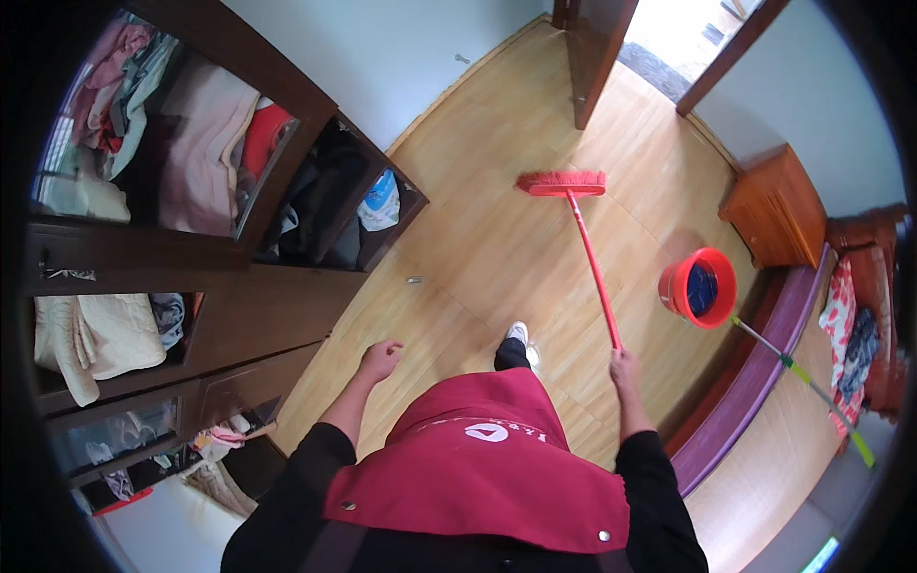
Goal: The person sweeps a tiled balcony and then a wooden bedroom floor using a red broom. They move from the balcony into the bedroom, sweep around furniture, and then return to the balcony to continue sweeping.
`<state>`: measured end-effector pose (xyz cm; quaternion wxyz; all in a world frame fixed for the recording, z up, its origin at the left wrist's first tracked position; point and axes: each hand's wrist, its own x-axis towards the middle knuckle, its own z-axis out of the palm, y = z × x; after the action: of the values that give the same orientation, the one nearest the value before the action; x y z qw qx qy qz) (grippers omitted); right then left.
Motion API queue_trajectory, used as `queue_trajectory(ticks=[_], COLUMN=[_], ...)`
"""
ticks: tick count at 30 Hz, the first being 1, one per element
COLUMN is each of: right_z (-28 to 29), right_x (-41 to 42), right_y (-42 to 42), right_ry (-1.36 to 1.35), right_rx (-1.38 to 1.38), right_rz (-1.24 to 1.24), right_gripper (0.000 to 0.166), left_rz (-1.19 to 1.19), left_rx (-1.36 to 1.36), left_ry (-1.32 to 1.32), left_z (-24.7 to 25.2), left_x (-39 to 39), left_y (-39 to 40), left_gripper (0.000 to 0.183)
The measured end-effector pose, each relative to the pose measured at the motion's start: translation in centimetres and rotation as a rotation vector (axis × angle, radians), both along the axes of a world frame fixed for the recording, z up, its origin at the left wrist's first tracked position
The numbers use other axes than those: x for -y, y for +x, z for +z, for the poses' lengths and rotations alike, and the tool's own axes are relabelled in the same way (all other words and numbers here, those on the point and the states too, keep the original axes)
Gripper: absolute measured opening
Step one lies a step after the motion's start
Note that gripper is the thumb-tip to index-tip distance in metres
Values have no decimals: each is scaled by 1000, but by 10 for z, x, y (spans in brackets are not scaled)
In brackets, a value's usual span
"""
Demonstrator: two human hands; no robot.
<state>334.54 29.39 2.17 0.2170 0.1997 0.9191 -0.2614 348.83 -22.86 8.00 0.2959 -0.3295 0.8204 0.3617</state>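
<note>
My right hand [625,369] is closed around the top end of the red handle of a push broom [593,265]. The broom's red bristled head [562,183] lies ahead of me on the wood-look floor [473,236], bristles facing away. My left hand [380,360] hangs over the floor on the left, holding nothing, its fingers loosely curled. A red plastic bucket [726,288] with something dark blue inside stands on the floor to the right of the broom handle. A small metallic-looking object [414,279] lies on the floor ahead of my left hand.
A dark wooden wardrobe [286,301] with clothes and bedding lines the left. An open door [598,57] stands ahead. At right are a wooden cabinet [777,208], a bed frame with a purple edge [752,401] and a green-and-grey pole [817,387] leaning across it.
</note>
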Motion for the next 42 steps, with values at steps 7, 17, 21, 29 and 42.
queue_trajectory(ticks=[7, 17, 21, 29, 42], right_z=[122, 72, 50, 168, 185], right_x=[-49, 112, 141, 78, 138], right_y=[-48, -127, -180, -319, -439], right_ry=[179, 64, 135, 561, 372], right_rx=[122, 242, 180, 152, 54], right_rz=[350, 724, 892, 987, 855], right_gripper=[27, 29, 22, 23, 30], left_rz=[50, 112, 168, 287, 500], left_rx=[84, 218, 168, -61, 65], left_ry=[38, -31, -10, 88, 87], left_z=[-19, -39, -50, -50, -62], left_x=[-35, -12, 4, 48, 56], left_y=[-19, -22, -54, -172, -189], left_gripper=[29, 30, 29, 29, 29])
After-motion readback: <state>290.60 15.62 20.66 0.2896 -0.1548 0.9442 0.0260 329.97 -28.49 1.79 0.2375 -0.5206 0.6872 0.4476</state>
